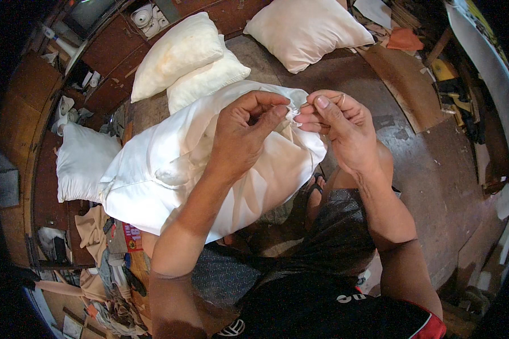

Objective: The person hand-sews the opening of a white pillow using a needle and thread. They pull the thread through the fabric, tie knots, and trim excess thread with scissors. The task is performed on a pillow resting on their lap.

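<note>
A large white pillow (152,195) in smooth, slightly shiny cloth lies across my lap, its far right end raised. My left hand (249,127) is closed in a pinch on the gathered edge of the white cloth (292,113). Close against that gathered bit, my right hand (339,121) has thumb and fingers pressed together. Something thin shows at its fingertips, too fine to name. A pale thread-like strand runs by its fingers. Both forearms reach up from the lower edge.
Two cream pillows (178,53) overlap beyond my lap, another pillow (308,34) lies far right, and a white one (87,161) sits at the left. Wooden shelving (45,113) bounds the left. Scraps of cloth (104,282) pile up lower left. A brown board (404,85) lies right.
</note>
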Demonstrator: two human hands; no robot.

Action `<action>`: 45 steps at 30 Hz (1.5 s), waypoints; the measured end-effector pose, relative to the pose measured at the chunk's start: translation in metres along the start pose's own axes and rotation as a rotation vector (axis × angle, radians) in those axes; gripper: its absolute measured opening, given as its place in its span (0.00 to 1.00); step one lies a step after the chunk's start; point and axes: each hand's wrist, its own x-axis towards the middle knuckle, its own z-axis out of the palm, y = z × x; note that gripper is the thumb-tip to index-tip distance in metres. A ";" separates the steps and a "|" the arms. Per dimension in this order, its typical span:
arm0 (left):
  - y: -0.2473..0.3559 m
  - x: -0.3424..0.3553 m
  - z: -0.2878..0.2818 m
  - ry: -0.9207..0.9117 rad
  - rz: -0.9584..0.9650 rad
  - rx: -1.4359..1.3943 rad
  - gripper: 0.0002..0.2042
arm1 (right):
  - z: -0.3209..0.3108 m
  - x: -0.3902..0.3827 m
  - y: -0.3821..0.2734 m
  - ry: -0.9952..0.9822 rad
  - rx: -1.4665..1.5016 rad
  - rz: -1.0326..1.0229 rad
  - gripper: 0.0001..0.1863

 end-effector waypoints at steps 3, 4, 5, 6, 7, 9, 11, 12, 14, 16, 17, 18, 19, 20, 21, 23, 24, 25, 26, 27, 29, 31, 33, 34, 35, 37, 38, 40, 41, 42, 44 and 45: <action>0.001 -0.001 -0.001 0.012 0.009 0.005 0.06 | 0.003 -0.002 -0.001 0.026 -0.036 -0.028 0.11; 0.002 -0.001 -0.001 0.015 0.016 0.008 0.06 | 0.004 -0.003 -0.001 0.040 -0.063 -0.045 0.11; 0.002 -0.001 -0.001 0.010 0.011 0.009 0.06 | 0.004 -0.003 0.000 0.054 -0.089 -0.061 0.11; 0.003 -0.001 -0.001 0.006 0.007 0.011 0.06 | 0.004 -0.004 0.000 0.043 -0.102 -0.069 0.11; 0.004 -0.002 -0.002 0.001 0.002 0.012 0.05 | 0.004 -0.004 0.001 0.032 -0.115 -0.077 0.12; 0.003 -0.002 -0.003 0.004 0.018 0.014 0.05 | 0.004 -0.004 0.001 0.020 -0.136 -0.092 0.12; 0.001 -0.001 -0.003 0.011 0.030 0.009 0.05 | 0.005 -0.006 0.001 0.018 -0.151 -0.105 0.12; 0.001 -0.001 -0.003 0.018 0.034 0.003 0.05 | 0.005 -0.006 0.002 0.020 -0.138 -0.106 0.11; 0.001 -0.001 -0.002 0.019 0.034 -0.013 0.04 | 0.006 -0.006 0.002 0.028 -0.113 -0.109 0.11; 0.003 -0.002 -0.001 0.010 0.026 -0.029 0.04 | 0.007 -0.007 0.001 0.043 -0.130 -0.105 0.11; 0.003 -0.002 -0.001 0.012 0.024 -0.017 0.04 | 0.008 -0.007 0.000 0.051 -0.139 -0.104 0.11; 0.003 -0.001 -0.002 0.013 0.022 -0.006 0.04 | 0.009 -0.008 0.001 0.052 -0.135 -0.113 0.11; 0.003 -0.002 -0.002 0.016 0.021 0.008 0.04 | 0.010 -0.008 0.001 0.051 -0.130 -0.122 0.11; 0.003 -0.002 -0.002 0.020 0.019 0.010 0.04 | 0.011 -0.008 0.001 0.050 -0.125 -0.130 0.11; 0.003 -0.002 -0.003 0.023 0.017 0.012 0.04 | 0.011 -0.008 0.001 0.047 -0.125 -0.133 0.11; 0.003 -0.002 -0.001 0.027 0.015 0.014 0.04 | 0.010 -0.009 0.002 0.045 -0.130 -0.138 0.11; 0.004 -0.002 0.000 0.030 0.014 0.017 0.04 | 0.010 -0.009 0.002 0.045 -0.135 -0.140 0.11; 0.004 -0.002 0.000 0.035 0.014 0.021 0.04 | 0.010 -0.009 0.002 0.043 -0.139 -0.141 0.11; 0.004 -0.002 0.001 0.036 0.016 0.022 0.04 | 0.010 -0.009 0.002 0.042 -0.143 -0.143 0.10; 0.004 -0.003 0.001 0.037 0.019 0.023 0.04 | 0.010 -0.009 0.003 0.037 -0.139 -0.145 0.10; 0.004 -0.002 0.002 0.036 0.016 0.016 0.04 | 0.010 -0.009 0.004 0.029 -0.134 -0.151 0.10; 0.003 -0.002 0.002 0.037 0.003 0.003 0.04 | 0.011 -0.010 0.005 0.034 -0.150 -0.164 0.10; 0.003 -0.003 0.002 0.052 -0.006 -0.029 0.04 | 0.013 -0.011 0.005 0.043 -0.157 -0.174 0.10; 0.003 -0.002 0.002 0.059 -0.010 -0.046 0.04 | 0.014 -0.011 0.005 0.050 -0.158 -0.179 0.11; 0.002 -0.002 0.002 0.055 -0.015 -0.059 0.05 | 0.014 -0.012 0.005 0.057 -0.159 -0.183 0.11; 0.002 -0.002 0.001 0.049 -0.025 -0.084 0.05 | 0.015 -0.012 0.004 0.061 -0.166 -0.194 0.11; 0.002 -0.002 0.001 0.048 -0.025 -0.090 0.05 | 0.015 -0.013 0.004 0.063 -0.169 -0.199 0.11; 0.001 -0.003 0.001 0.044 -0.026 -0.103 0.05 | 0.016 -0.013 0.003 0.071 -0.168 -0.200 0.11; 0.001 -0.003 0.002 0.042 -0.028 -0.102 0.05 | 0.016 -0.013 0.004 0.076 -0.169 -0.200 0.11; 0.002 -0.003 0.002 0.041 -0.030 -0.102 0.05 | 0.016 -0.013 0.004 0.081 -0.172 -0.209 0.11; 0.002 -0.004 0.002 0.043 -0.020 -0.103 0.04 | 0.018 -0.013 0.004 0.086 -0.176 -0.226 0.11; 0.001 -0.004 0.001 0.046 -0.011 -0.107 0.04 | 0.018 -0.014 0.004 0.080 -0.181 -0.225 0.11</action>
